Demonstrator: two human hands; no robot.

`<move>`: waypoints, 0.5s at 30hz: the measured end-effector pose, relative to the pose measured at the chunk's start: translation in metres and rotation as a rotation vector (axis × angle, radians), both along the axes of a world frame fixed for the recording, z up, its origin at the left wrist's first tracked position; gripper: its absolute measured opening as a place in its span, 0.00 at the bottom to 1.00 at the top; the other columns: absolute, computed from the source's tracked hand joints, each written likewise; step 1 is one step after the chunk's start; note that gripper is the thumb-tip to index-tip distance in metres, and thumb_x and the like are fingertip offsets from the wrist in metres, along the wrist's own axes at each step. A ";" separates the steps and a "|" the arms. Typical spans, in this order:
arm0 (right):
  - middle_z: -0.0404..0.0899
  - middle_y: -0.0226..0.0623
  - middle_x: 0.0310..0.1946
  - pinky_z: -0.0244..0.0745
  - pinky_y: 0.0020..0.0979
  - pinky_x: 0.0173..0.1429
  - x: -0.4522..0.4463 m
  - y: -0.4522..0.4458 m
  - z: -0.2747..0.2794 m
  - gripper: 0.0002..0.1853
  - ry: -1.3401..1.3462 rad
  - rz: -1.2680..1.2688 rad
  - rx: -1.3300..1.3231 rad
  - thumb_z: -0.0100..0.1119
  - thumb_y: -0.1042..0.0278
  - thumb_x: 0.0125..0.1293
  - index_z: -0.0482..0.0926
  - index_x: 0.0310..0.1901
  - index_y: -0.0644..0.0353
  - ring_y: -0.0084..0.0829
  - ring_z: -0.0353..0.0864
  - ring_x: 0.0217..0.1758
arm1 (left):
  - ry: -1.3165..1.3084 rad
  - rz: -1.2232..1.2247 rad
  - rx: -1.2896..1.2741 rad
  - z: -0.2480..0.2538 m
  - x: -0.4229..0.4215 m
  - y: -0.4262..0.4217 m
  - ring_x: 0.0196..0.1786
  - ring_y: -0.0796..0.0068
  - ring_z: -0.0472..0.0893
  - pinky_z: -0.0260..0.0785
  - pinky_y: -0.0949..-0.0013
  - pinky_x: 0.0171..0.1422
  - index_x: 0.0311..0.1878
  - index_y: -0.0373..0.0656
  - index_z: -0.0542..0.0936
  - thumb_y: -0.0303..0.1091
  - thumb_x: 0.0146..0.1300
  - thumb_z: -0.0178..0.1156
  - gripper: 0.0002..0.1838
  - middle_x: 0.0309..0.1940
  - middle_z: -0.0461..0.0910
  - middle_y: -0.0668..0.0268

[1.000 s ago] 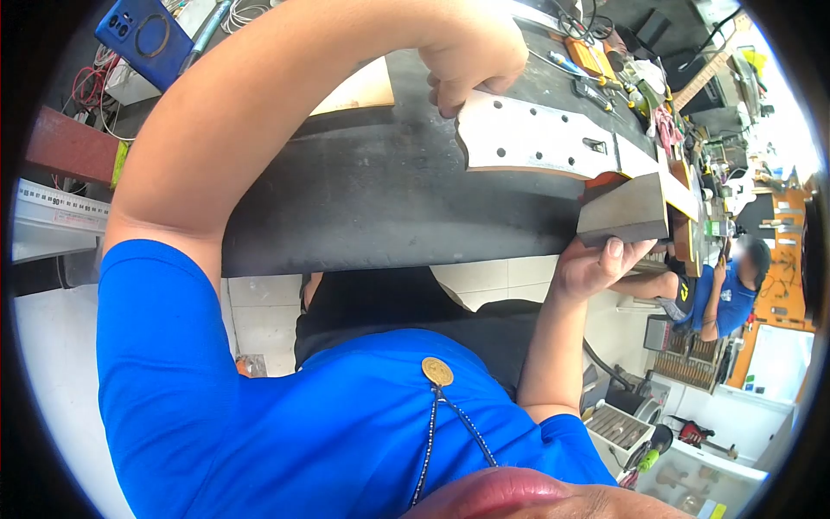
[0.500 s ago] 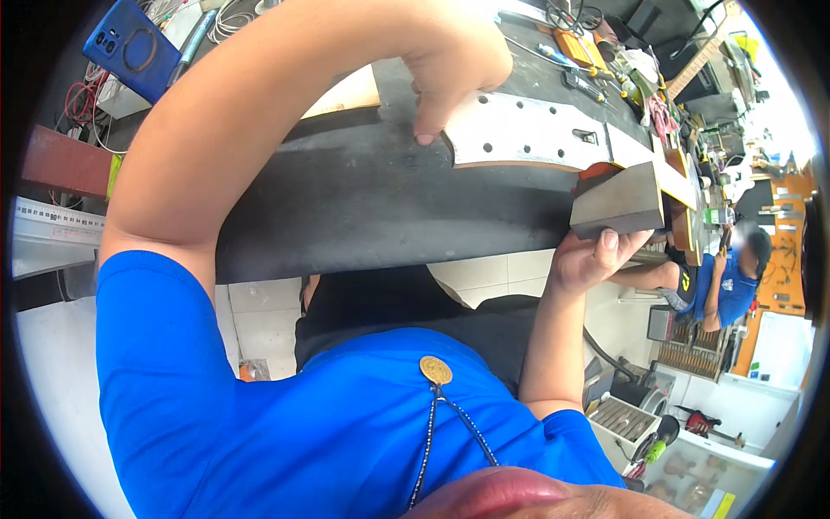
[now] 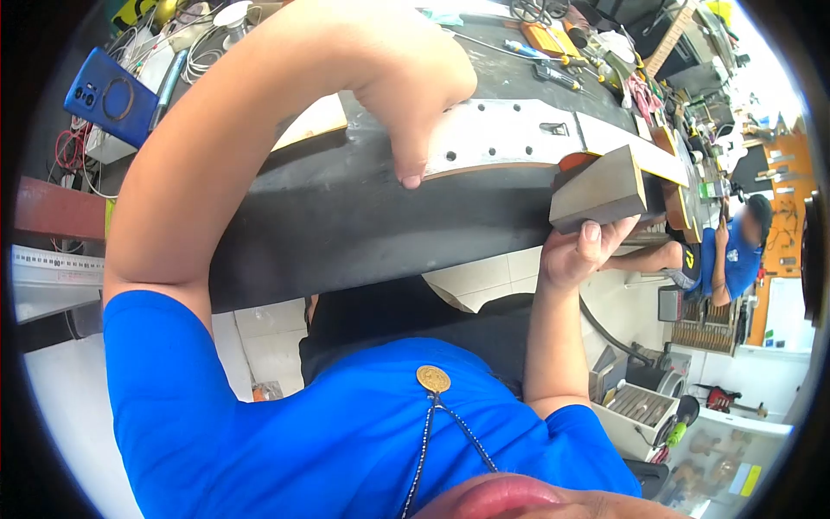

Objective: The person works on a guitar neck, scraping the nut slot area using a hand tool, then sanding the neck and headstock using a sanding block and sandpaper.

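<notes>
Centrally, a pale guitar headstock, pierced by dark round holes and one small slot, lies over the workbench between the person's hands, its neck running outward past the right hand. Left hand: set at the headstock's free end, elbow bent wide, thumb pointing toward the body; the fingers are hidden from where I stand, so how far they close cannot be told. Right hand: near the bench's front edge, forearm upright, thumb and fingers closed on a grey block. The block overlaps the neck's near side; whether they touch is unclear. Surface: black and lightly scuffed, with pale wood beside the left forearm, a blue phone farther outside it, and a screwdriver beyond the left hand. Room: well past the right hand, another person in blue, near an orange tool board; below that hand, tiled floor.
</notes>
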State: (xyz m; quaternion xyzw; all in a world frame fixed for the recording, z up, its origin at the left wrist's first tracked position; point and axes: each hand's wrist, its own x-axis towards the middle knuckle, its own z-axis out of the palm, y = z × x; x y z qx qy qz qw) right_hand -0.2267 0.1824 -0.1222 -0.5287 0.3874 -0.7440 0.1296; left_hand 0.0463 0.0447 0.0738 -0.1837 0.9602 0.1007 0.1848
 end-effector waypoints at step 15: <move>0.69 0.44 0.69 0.76 0.47 0.74 -0.002 0.004 -0.004 0.49 -0.035 -0.010 0.028 0.72 0.48 0.60 0.59 0.78 0.59 0.44 0.74 0.73 | 0.349 0.257 0.291 -0.043 0.015 -0.066 0.48 0.73 0.87 0.79 0.64 0.51 0.52 0.39 0.87 0.36 0.65 0.69 0.15 0.45 0.89 0.61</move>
